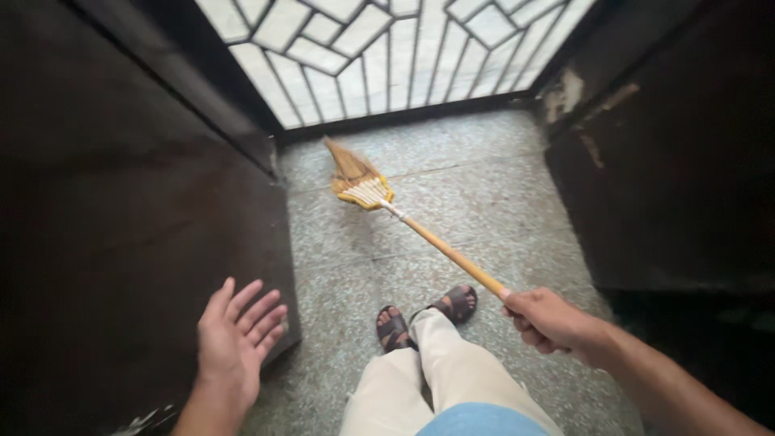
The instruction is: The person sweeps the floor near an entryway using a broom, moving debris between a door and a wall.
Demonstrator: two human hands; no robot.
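Two hands in view: right hand (549,319) clamped around the near end of the broom (420,234), left hand (234,343) spread flat, fingers apart, against the dark door (121,242), holding nothing. Lay with long axis slanting away and leftward from the right hand, handle rising off the speckled floor (476,186), bristle head down on it just short of the lattice grille (387,56), well apart from the sandalled feet (428,315)
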